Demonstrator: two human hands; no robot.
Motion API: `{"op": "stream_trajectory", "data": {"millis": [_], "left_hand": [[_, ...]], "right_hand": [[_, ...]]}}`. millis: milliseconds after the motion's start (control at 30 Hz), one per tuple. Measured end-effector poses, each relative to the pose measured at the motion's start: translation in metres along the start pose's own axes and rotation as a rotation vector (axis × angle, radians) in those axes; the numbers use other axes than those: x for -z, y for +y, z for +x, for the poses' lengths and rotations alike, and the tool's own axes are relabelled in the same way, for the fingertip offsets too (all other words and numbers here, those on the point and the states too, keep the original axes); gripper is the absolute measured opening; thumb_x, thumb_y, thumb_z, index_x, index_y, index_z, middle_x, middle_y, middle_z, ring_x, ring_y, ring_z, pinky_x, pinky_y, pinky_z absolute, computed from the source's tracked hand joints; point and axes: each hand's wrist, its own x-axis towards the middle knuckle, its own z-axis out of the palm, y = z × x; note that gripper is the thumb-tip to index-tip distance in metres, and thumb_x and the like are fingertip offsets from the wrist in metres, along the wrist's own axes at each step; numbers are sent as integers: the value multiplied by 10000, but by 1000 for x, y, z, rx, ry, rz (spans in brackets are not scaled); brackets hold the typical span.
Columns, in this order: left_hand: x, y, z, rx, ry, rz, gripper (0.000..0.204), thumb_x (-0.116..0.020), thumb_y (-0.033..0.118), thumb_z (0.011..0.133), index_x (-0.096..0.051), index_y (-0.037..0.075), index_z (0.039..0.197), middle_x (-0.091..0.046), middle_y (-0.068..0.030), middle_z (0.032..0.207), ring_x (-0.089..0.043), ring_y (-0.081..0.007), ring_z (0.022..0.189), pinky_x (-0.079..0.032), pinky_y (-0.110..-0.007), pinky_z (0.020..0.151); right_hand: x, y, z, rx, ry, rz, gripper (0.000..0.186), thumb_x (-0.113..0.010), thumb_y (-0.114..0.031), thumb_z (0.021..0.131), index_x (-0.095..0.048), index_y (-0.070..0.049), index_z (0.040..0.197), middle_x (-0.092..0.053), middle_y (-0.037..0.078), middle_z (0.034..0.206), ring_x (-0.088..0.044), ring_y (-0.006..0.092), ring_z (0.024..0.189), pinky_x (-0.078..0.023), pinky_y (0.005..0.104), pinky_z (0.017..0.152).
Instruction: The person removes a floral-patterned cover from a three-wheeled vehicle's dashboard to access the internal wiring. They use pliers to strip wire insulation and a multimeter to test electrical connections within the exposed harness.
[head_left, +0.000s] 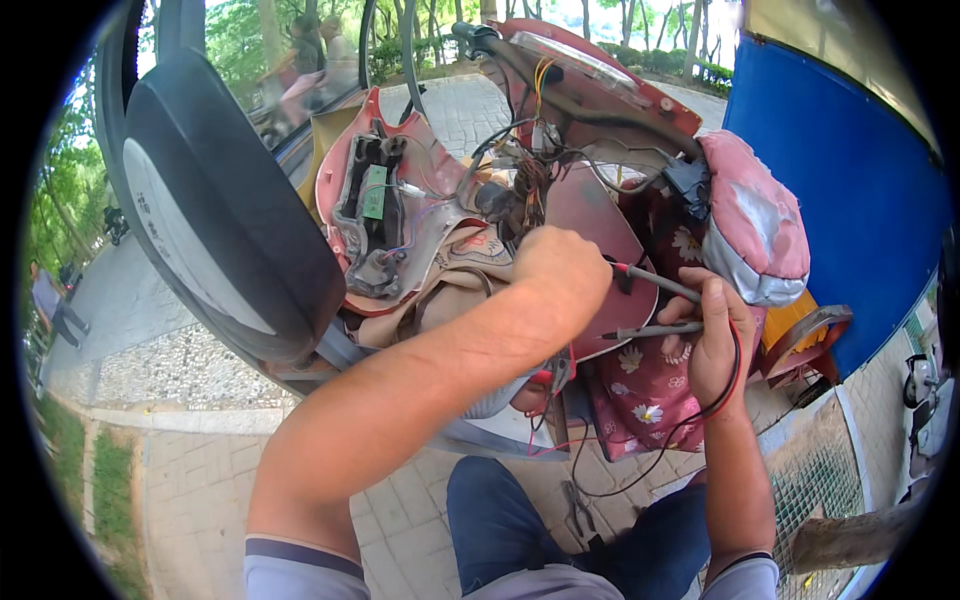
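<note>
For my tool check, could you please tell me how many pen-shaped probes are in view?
2: the upper probe, pointing toward the left hand, and the lower probe beneath it, both in the right hand; others may be hidden.

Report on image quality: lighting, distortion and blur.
Head view: bright daylight, the sky gaps between the trees washed pale; fisheye curvature bends the blue panel near the right rim, black filling the corners; the passers-by at top left look soft, while the test probes in the right hand read fairly crisp.
</note>
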Motion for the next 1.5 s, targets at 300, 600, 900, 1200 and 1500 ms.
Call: {"op": "stream_trajectory", "data": {"millis": [300,600,900,1200,1500], "left_hand": [[1,1,0,-82,-51,-6,129,-684,141,829,-806,107,853,-783,-107,867,-776,-268,863,-590,-389,691],[7,-1,4,-29,-54,-54,107,-698,115,771,-781,53,798,-763,-158,828,-768,-317,798,-585,-418,647],[-2,-27,18,215,31,-92,228,-660,250,896,-703,40,976,-732,-204,847,-727,-411,822,-568,-527,738],[11,-107,51,563,623,-964,289,-625,98,856,-581,-74,1084,-692,-216,933,-703,-352,874,-550,-446,828],[-16,-165,73,410,616,-755,323,-642,5,868,-637,-99,1174,-727,-159,1080,-690,-213,991,-538,-333,895]], "right_hand": [[8,20,-2,57,35,-6,387,-506,-300,1103,-663,39,1203,-695,117,805,-626,148,604,-488,259,554],[12,46,15,72,-79,73,337,-572,-223,1071,-637,21,1294,-720,99,959,-630,97,705,-494,227,608],[-1,80,39,203,-221,100,397,-682,-35,972,-593,15,1356,-714,82,1083,-668,135,990,-528,283,892],[2,107,48,200,-211,35,393,-703,-31,941,-603,-13,1321,-713,60,1066,-660,129,988,-513,273,874],[-2,107,48,267,-207,1,338,-646,12,943,-614,43,1278,-704,77,1010,-652,114,926,-522,264,840]]}}
